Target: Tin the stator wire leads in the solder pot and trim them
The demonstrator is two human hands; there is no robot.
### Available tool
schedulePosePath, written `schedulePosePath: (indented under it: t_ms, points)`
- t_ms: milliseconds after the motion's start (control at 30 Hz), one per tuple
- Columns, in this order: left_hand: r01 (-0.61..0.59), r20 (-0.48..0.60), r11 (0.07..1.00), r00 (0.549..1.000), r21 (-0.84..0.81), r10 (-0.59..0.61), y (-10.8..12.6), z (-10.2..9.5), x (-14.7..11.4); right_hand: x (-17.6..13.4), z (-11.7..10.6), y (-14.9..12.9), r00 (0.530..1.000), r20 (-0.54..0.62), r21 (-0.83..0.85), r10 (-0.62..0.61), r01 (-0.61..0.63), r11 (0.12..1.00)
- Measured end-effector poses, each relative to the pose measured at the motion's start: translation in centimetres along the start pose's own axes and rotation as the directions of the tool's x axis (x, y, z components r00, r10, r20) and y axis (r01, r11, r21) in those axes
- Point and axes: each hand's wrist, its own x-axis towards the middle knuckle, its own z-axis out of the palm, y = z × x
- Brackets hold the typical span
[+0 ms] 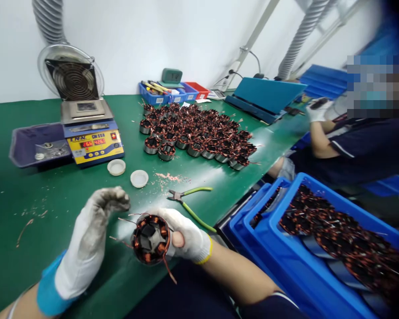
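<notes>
My right hand (182, 232), in a white glove with a yellow cuff and a bare thumb tip, grips a motor stator (151, 239) wound with copper wire. Several wire ends stick out from the stator to the left and downward. To its left is my left hand (95, 221), in a white glove with grey-stained fingers and a blue cuff. Its fingers are loosely bent, with nothing visible in them, and it stays apart from the stator. Green-handled cutting pliers (177, 195) lie opened on the green table (6, 274), just beyond my right hand.
Many stators (196, 133) stand grouped at the back. A yellow-blue heating unit (95, 144) sits by a purple tray (36, 141). Two white dishes (139, 178) and wire scraps (168, 177) lie nearby. A blue bin (275, 221) of stators stands right; a co-worker (362, 146) sits beyond.
</notes>
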Motion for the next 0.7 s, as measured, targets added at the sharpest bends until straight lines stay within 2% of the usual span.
schedulePosePath:
  t_ms: [67,100,200,300,400,467,533,600,700]
  points:
    - [0.099,0.091,0.987,0.990,0.131,-0.111,0.0,-0.1,0.4,-0.1,-0.5,-0.3,0.999,-0.041,0.024,-0.014,0.015,1.000]
    - [0.131,0.103,0.974,0.983,0.185,-0.152,0.0,0.0,0.3,-0.1,-0.7,-0.6,0.998,-0.067,0.037,-0.020,0.023,0.999]
    - [0.213,0.029,0.938,0.973,0.273,-0.229,0.5,0.4,-0.3,-0.3,-1.1,-1.4,0.991,-0.127,0.042,-0.045,0.051,0.998]
    - [0.283,-0.016,0.918,0.957,0.278,-0.290,1.1,0.7,-0.8,-0.5,-1.4,-2.4,0.990,-0.136,0.057,-0.041,0.050,0.997]
    - [0.317,0.100,0.895,0.927,0.313,-0.363,1.3,0.7,-0.8,-0.6,-1.5,-2.9,0.989,-0.146,0.070,0.005,0.005,0.998]
    - [0.334,0.197,0.884,0.891,0.326,-0.409,1.3,0.7,-0.7,-0.7,-1.6,-3.0,0.990,-0.140,0.048,0.029,-0.022,0.999]
    - [0.347,0.248,0.878,0.865,0.330,-0.436,1.2,0.7,-0.6,-0.8,-1.7,-2.8,0.991,-0.133,0.025,0.028,-0.025,0.999]
    - [0.326,0.255,0.882,0.871,0.340,-0.420,1.0,0.8,-0.4,-0.9,-1.8,-2.7,0.989,-0.147,0.019,0.013,-0.010,1.000]
    - [0.258,0.185,0.894,0.921,0.367,-0.342,0.9,0.9,-0.3,-0.9,-1.7,-2.5,0.993,-0.117,0.039,0.001,0.003,0.999]
